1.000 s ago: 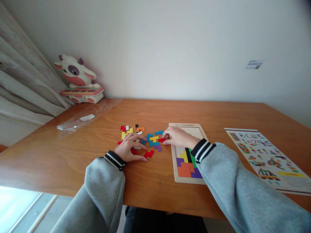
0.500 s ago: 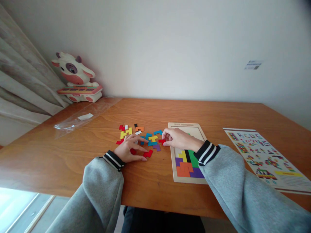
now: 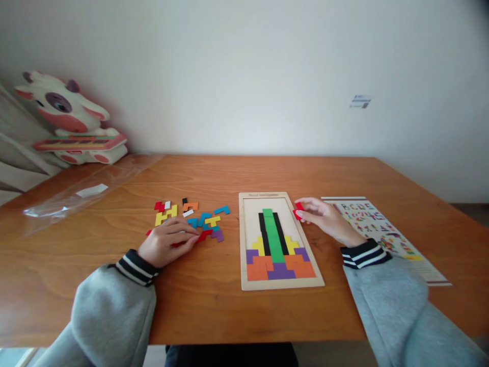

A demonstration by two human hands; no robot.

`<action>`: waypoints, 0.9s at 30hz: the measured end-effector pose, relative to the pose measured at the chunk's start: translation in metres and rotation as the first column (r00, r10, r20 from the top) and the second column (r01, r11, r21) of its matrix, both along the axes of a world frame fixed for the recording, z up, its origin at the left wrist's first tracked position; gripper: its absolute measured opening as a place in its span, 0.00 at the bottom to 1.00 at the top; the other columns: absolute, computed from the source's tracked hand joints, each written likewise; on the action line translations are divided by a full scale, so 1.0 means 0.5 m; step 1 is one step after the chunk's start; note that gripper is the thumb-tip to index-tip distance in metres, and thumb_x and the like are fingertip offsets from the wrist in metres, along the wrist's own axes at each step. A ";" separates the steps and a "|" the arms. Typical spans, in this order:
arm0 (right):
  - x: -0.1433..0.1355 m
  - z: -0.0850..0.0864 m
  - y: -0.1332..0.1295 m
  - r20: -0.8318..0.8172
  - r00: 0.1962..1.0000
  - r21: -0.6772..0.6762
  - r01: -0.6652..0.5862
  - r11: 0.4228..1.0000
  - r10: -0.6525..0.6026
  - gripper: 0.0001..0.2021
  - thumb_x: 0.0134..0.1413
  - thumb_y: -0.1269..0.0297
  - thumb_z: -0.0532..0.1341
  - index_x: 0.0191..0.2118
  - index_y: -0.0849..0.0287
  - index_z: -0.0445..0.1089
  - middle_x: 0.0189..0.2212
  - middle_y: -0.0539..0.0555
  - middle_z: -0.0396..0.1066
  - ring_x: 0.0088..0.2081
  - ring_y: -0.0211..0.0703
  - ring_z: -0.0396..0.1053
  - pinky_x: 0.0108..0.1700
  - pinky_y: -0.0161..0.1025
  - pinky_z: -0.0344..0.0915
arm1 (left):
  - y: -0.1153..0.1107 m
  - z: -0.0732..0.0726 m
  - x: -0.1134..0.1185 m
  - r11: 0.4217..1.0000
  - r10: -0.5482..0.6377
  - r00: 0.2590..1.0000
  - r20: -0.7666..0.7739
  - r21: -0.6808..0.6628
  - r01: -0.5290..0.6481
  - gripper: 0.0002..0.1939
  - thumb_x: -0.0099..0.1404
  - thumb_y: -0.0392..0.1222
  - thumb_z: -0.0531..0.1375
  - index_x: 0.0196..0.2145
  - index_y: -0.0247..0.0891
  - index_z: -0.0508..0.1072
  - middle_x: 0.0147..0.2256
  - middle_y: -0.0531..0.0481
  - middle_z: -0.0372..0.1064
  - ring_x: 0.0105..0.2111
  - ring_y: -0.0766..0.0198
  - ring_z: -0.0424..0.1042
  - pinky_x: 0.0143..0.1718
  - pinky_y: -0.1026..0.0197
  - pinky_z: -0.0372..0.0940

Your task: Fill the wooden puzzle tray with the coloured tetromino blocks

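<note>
Red puzzle piece [image 3: 298, 210] pinched in my right hand [image 3: 327, 219], by the far right edge of the wooden board [image 3: 282, 284]. Left hand [image 3: 166, 243] at another red piece [image 3: 204, 235], grip unclear. Fingertip-only hold could slip; right cuff [image 3: 364, 256] might drag the printed sheet [image 3: 361, 213].

Wooden table [image 3: 198, 306], puzzle board [image 3: 282, 284], coloured pieces [image 3: 212, 221], printed sheet [image 3: 382, 226], plastic bag [image 3: 118, 178], cow toy [image 3: 86, 125]

My left grip [image 3: 168, 241] hides parts of some loose pieces [image 3: 203, 236], my right grip [image 3: 324, 216] covers some of the red block [image 3: 297, 214] it holds and part of the sheet [image 3: 369, 214], whose small print I cannot read, nor the wall label's [image 3: 360, 102], and the bottom edge cuts off both grey sleeves [image 3: 389, 295].
</note>
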State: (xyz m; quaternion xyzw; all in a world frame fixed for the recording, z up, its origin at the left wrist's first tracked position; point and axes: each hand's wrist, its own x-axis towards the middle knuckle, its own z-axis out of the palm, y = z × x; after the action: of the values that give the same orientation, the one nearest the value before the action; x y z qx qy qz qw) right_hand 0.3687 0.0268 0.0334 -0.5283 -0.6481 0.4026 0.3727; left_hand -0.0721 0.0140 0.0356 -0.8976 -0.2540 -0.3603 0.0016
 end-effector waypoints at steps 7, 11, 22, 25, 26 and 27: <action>-0.005 0.008 -0.016 -0.012 0.999 -0.053 -0.050 0.997 0.049 0.22 0.52 0.44 0.66 0.42 0.58 0.71 0.36 0.55 0.77 0.36 0.43 0.75 0.39 0.42 0.71 | 0.000 0.018 0.103 0.978 0.207 0.962 0.178 -0.004 -0.209 0.04 0.66 0.35 0.63 0.35 0.39 0.80 0.36 0.49 0.80 0.34 0.64 0.79 0.37 0.63 0.75; -0.014 0.005 -0.023 0.001 1.000 -0.046 -0.028 0.999 0.028 0.21 0.51 0.44 0.66 0.37 0.58 0.70 0.35 0.55 0.77 0.37 0.44 0.75 0.40 0.42 0.71 | 0.021 0.025 0.197 0.977 0.212 0.958 0.194 -0.052 -0.206 0.08 0.69 0.38 0.61 0.32 0.38 0.79 0.34 0.49 0.80 0.32 0.65 0.79 0.37 0.64 0.75; -0.022 0.007 -0.031 -0.135 0.991 -0.070 -0.018 0.997 0.009 0.22 0.49 0.44 0.69 0.31 0.55 0.62 0.33 0.55 0.78 0.37 0.43 0.75 0.38 0.40 0.70 | 0.028 -0.009 0.226 0.993 0.105 0.983 0.153 -0.072 -0.095 0.08 0.68 0.37 0.61 0.33 0.39 0.80 0.34 0.49 0.80 0.32 0.65 0.79 0.38 0.64 0.77; -0.020 0.005 -0.028 -0.066 0.998 -0.065 0.015 0.998 -0.019 0.21 0.46 0.44 0.70 0.32 0.57 0.67 0.31 0.52 0.75 0.31 0.39 0.71 0.34 0.38 0.68 | 0.029 -0.010 0.228 0.994 0.091 0.989 0.118 -0.079 -0.082 0.08 0.68 0.37 0.61 0.33 0.39 0.80 0.34 0.49 0.80 0.33 0.64 0.79 0.38 0.64 0.77; -0.019 0.003 -0.027 -0.056 0.998 -0.071 0.013 0.997 -0.017 0.21 0.46 0.45 0.71 0.32 0.58 0.68 0.32 0.52 0.75 0.32 0.39 0.71 0.35 0.39 0.68 | 0.029 -0.011 0.229 0.994 0.085 0.990 0.110 -0.080 -0.077 0.08 0.68 0.37 0.60 0.33 0.39 0.80 0.34 0.49 0.80 0.33 0.64 0.79 0.38 0.63 0.77; -0.017 0.002 -0.027 -0.062 0.998 -0.080 0.004 0.997 -0.009 0.20 0.45 0.46 0.71 0.33 0.58 0.70 0.32 0.52 0.75 0.34 0.40 0.71 0.39 0.40 0.69 | 0.029 -0.012 0.230 0.994 0.079 0.991 0.107 -0.081 -0.071 0.08 0.68 0.37 0.60 0.33 0.39 0.80 0.35 0.49 0.80 0.33 0.64 0.79 0.37 0.63 0.76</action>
State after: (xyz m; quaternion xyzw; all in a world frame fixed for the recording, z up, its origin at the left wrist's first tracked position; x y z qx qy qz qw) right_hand 0.3600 0.0134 0.0342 -0.5322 -0.6177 0.4432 0.3726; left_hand 0.0430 0.0286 0.0299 -0.8655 -0.3010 -0.3989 -0.0333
